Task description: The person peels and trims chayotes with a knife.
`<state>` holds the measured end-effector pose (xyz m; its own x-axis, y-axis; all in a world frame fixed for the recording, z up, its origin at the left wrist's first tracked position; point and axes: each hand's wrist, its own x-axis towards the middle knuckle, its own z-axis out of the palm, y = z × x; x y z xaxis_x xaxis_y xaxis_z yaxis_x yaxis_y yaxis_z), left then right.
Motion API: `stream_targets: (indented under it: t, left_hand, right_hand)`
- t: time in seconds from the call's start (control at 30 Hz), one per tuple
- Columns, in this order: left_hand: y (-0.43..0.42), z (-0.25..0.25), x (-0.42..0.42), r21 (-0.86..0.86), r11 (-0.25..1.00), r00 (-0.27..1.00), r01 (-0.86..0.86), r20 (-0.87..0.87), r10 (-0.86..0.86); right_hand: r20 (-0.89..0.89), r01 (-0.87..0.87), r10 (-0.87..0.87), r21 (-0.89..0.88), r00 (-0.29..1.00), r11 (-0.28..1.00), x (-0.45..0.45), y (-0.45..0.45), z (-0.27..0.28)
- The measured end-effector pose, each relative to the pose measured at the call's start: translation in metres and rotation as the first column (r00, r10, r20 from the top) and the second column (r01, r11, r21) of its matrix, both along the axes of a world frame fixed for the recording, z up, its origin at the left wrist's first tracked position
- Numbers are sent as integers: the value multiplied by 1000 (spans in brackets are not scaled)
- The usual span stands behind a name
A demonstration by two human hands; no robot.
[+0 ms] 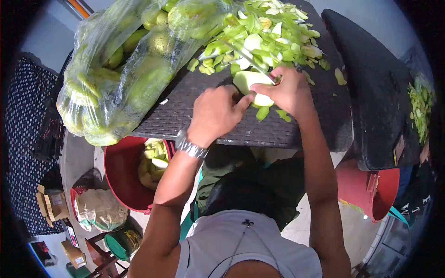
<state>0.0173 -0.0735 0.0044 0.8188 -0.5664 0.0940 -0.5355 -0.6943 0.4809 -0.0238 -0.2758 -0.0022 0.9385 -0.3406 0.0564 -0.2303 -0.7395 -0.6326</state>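
Observation:
A pale, peeled green fruit [248, 82], which looks like a green mango, is held just above the dark woven-textured tabletop [259, 132]. My left hand [218, 111], with a metal watch on its wrist, is closed around the fruit's near left side. In my right hand [289, 90] is a knife [252, 60], its thin blade slanting up and left across the fruit's far side. The right thumb presses on the fruit. Loose green peelings [273, 37] are heaped just beyond both hands, with a few scraps near the fruit. My fingers hide part of the fruit and the knife's handle.
A clear plastic bag [120, 78] full of green fruit lies at the table's left. Below it stands a red bucket [123, 162] with peeled fruit inside. Another dark table [371, 92] and a red bucket [352, 183] are at the right. A sack [99, 208] sits lower left.

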Motion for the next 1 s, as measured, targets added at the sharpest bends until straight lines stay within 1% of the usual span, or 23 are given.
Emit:
stream_targets:
  t: [0.03,0.07,0.1,0.13,0.17,0.23,0.27,0.37,0.4,0.43,0.5,0.53,0.6,0.63,0.67,0.73,0.77,0.83,0.87,0.9,0.93,0.97,1.0]
  left_hand:
    - [-6,-2,5,-13,1000,1000,-17,-13,16]
    - [-11,-4,9,-23,999,999,-30,-27,29]
    - [-14,-6,12,-31,999,998,-40,-41,39]
    - [-16,-9,14,-147,988,990,-50,-136,30]
    - [-17,-12,13,-300,948,981,-106,-189,50]
    - [-24,-16,11,-574,785,953,-234,-295,68]
    - [-28,-17,10,-643,707,943,-294,-317,104]
    - [-44,-57,27,-719,564,865,-406,-502,-17]
    - [-46,-42,18,-660,701,922,-270,-388,-9]
    - [-48,-32,10,-545,805,961,-235,-254,108]
    - [-53,-30,8,-445,884,990,-142,-77,121]
    - [-56,-27,7,-372,920,991,-124,-85,99]
    - [-62,-18,7,-218,972,993,-82,-106,60]
    - [-66,-19,9,-225,972,997,-62,-67,48]
    - [-70,-20,9,-230,972,999,-40,-30,34]
    - [-80,-28,12,-257,966,999,6,40,4]
    - [-83,-31,13,-320,947,1000,13,31,-3]
    - [-83,-29,14,-437,899,1000,28,10,-27]
    - [-78,-26,18,-543,839,970,-36,-222,-103]
    - [-77,-26,21,-706,659,737,-259,-585,-337]
    - [-74,-31,28,-788,497,611,-363,-604,-512]
    - [-70,-36,33,-808,328,480,-489,-564,-672]
    - [-69,-29,29,-810,217,392,-545,-475,-788]
  right_hand:
    - [-44,-11,11,10,999,1000,-2,3,3]
    - [34,13,-15,45,999,999,-2,4,-9]
    - [38,24,-27,87,999,996,-2,3,-13]
    - [43,33,-39,129,998,991,-1,1,-16]
    - [44,40,-48,174,998,984,-1,1,-19]
    - [82,74,-119,418,989,905,-3,1,-22]
    - [94,83,-155,530,983,844,-4,1,-22]
    - [173,111,-212,463,962,879,-2,3,-24]
    - [197,127,-209,365,958,922,-2,2,-27]
    - [181,125,-210,393,961,911,-3,-1,-32]
    - [150,123,-211,451,966,884,-3,-9,-40]
    - [75,180,-267,563,961,806,-10,-4,-25]
    - [77,208,-344,665,936,717,-26,-1,-6]
    - [75,218,-380,712,922,667,-32,-1,-2]
    - [127,145,-364,761,922,633,-39,-4,-2]
    - [103,158,-384,792,918,589,-54,-8,2]
    - [94,163,-395,807,914,568,-60,-10,6]
    - [64,154,-350,814,934,560,-74,-13,12]
    - [50,150,-328,818,943,556,-80,-13,15]
    - [43,152,-312,805,949,573,-87,-13,17]
    - [31,155,-293,794,956,588,-95,-9,19]
    - [16,155,-270,784,963,601,-103,-4,19]
    - [37,119,-241,791,970,600,-108,2,20]
